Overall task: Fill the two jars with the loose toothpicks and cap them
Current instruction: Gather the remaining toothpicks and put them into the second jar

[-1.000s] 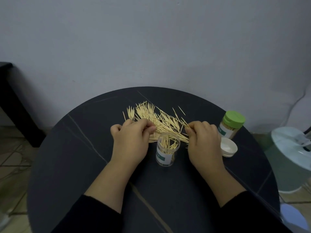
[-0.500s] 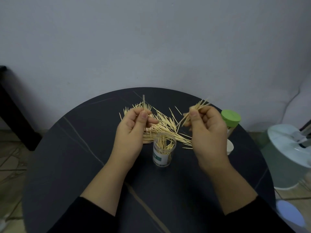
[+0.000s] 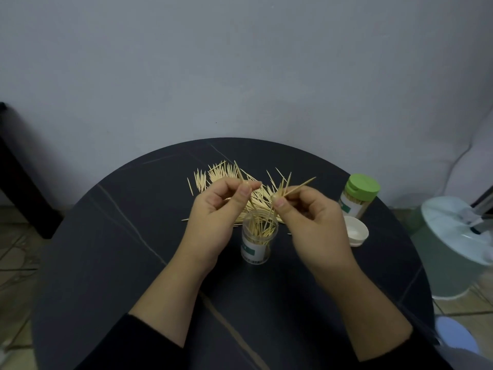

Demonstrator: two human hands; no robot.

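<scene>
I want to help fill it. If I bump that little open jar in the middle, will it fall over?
Probably. The open jar is narrow and taller than wide, so a sideways bump could tip it. It looks like clear plastic only partly filled with toothpicks, so likely light. Being round, it might roll on the smooth table.

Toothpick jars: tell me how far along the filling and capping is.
Done: the green-capped jar stands closed and looks full. In hand: the left hand and the right hand each pinch toothpicks above the open jar, which is partly filled. Left: the loose toothpicks spread on the table go in, then the white cap lying beside the jars goes on the open jar.
</scene>
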